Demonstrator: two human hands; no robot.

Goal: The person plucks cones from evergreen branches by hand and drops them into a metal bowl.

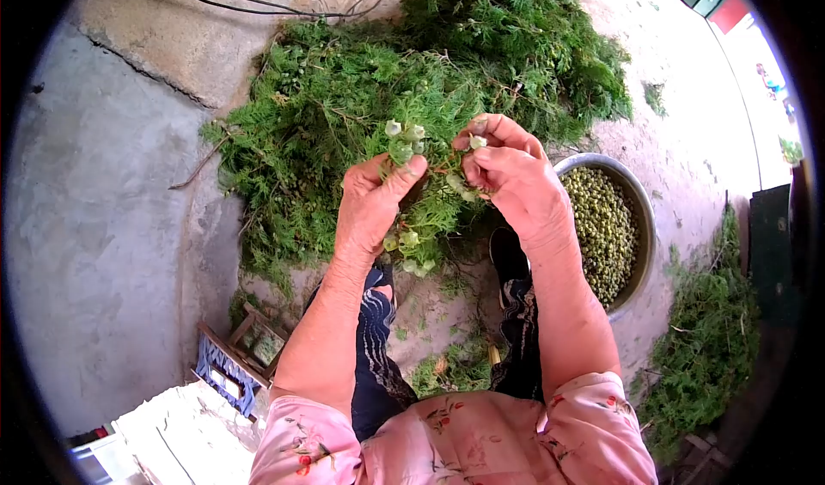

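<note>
My left hand (371,197) is closed on a green sprig (402,146) that bears pale green seed cones, its thumb pressed over the stem. Close to its right, my right hand (516,171) pinches a pale cone (478,142) between thumb and fingers. More cones (409,241) hang from the sprig below and between the hands. Behind both hands lies a large heap of green conifer branches (322,115). A round metal basin (650,227) full of small green cones (603,227) stands to the right of my right forearm.
Black cables (249,2) cross the floor at the top left. More cut branches (709,339) lie at the lower right. A small wooden stool (249,339) with blue cloth stands at the lower left. Loose greenery (451,366) lies between my legs.
</note>
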